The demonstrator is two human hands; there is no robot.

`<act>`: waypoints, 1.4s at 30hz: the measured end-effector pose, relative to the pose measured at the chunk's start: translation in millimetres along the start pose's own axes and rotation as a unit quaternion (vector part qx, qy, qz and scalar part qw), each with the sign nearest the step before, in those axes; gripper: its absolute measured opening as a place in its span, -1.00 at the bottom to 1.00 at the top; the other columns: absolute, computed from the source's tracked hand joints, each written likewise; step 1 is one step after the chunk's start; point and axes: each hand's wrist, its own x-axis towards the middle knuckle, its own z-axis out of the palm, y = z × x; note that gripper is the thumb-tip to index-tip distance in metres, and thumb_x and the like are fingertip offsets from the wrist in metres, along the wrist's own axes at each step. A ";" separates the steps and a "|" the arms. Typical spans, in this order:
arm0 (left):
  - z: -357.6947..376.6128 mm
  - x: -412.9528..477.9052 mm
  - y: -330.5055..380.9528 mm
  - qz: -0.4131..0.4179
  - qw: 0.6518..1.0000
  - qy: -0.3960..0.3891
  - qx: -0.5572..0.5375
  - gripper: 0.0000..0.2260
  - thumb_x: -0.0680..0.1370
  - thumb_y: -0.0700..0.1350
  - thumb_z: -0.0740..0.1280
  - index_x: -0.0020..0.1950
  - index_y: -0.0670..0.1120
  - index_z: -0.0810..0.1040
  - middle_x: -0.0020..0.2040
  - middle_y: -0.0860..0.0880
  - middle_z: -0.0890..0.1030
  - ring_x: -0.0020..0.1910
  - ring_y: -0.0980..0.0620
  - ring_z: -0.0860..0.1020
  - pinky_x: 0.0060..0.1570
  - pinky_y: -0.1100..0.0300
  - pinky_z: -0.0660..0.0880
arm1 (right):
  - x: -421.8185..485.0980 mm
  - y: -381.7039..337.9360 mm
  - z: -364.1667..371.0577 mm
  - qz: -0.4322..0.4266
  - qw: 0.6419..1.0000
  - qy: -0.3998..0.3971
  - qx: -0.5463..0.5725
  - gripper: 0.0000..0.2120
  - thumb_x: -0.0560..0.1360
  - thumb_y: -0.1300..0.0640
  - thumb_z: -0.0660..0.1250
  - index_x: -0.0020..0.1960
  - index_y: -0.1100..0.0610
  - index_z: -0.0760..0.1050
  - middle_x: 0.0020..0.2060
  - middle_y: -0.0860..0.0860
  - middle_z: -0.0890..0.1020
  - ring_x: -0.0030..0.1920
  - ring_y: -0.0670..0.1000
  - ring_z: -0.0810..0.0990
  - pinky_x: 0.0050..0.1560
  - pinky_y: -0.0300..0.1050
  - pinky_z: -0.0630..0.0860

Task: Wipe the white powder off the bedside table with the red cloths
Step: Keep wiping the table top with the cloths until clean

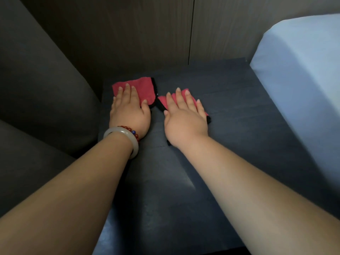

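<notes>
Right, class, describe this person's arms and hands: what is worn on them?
Both forearms are bare, no sleeves or gloves showing. The wrist of the left hand carries a smooth pale bangle and a bracelet of red-brown beads with one blue bead. The right hand and its wrist wear nothing.

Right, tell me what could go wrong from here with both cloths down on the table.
1. The left red cloth under the left hand lies by the left edge of the bedside table; a push outward could sweep powder onto the dark upholstery.
2. The right hand covers most of the right red cloth, so bare skin may smear powder.
3. Dim light may hide leftover powder.
</notes>
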 end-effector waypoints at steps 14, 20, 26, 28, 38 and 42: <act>2.2 2.3 -2.8 0.005 1.000 0.001 -0.012 -0.45 0.66 0.07 -0.04 0.60 -0.12 -0.01 0.61 -0.06 -0.04 0.57 -0.03 -0.09 0.51 0.04 -0.12 | 89.0 -13.5 -5.6 0.031 0.998 -0.048 -0.019 -0.48 0.66 -0.04 -0.14 0.58 -0.04 -0.16 0.58 -0.03 -0.17 0.56 0.03 -0.23 0.51 0.11 -0.23; 1.6 1.1 -1.0 0.007 1.000 0.006 -0.017 -0.46 0.66 0.06 -0.03 0.59 -0.13 0.00 0.61 -0.07 -0.03 0.57 -0.03 -0.08 0.51 0.06 -0.14 | 14.0 -4.2 0.0 0.004 1.000 0.003 -0.006 -0.48 0.65 -0.05 -0.11 0.58 -0.06 -0.11 0.58 -0.04 -0.13 0.56 0.01 -0.22 0.52 0.09 -0.22; -1.5 0.8 0.0 0.007 1.000 -0.001 -0.022 -0.46 0.66 0.06 -0.02 0.59 -0.12 0.00 0.61 -0.07 -0.02 0.57 -0.04 -0.08 0.52 0.05 -0.12 | 75.8 17.4 -14.5 0.055 0.998 -0.027 -0.024 -0.49 0.65 -0.05 -0.12 0.58 -0.09 -0.13 0.58 -0.06 -0.15 0.56 0.03 -0.20 0.51 0.11 -0.20; -1.7 1.7 -1.3 0.008 0.999 -0.003 -0.031 -0.46 0.66 0.07 -0.01 0.59 -0.12 0.01 0.61 -0.07 -0.01 0.57 -0.04 -0.07 0.51 0.05 -0.12 | 98.0 26.3 -21.1 0.092 0.994 -0.049 -0.024 -0.49 0.66 -0.04 -0.12 0.58 -0.08 -0.15 0.58 -0.05 -0.17 0.56 0.04 -0.22 0.51 0.12 -0.20; -6.2 -3.6 -10.2 0.042 0.994 0.005 -0.096 -0.50 0.65 -0.04 0.13 0.57 -0.12 0.14 0.61 -0.08 -0.02 0.57 -0.05 -0.12 0.50 0.06 -0.10 | -56.6 2.8 -2.4 -0.066 0.998 0.006 -0.006 -0.50 0.64 -0.06 -0.02 0.57 -0.10 0.01 0.58 -0.10 -0.01 0.56 -0.05 -0.11 0.51 -0.01 -0.17; -8.3 -35.0 -22.9 0.097 0.992 -0.015 -0.083 -0.48 0.65 -0.09 0.15 0.58 -0.12 0.09 0.60 -0.10 -0.03 0.57 -0.06 -0.11 0.48 0.15 -0.14 | -21.3 46.1 -18.9 0.033 0.999 -0.010 -0.025 -0.50 0.65 -0.05 -0.09 0.58 -0.09 -0.07 0.58 -0.09 -0.07 0.56 -0.04 -0.14 0.52 0.02 -0.16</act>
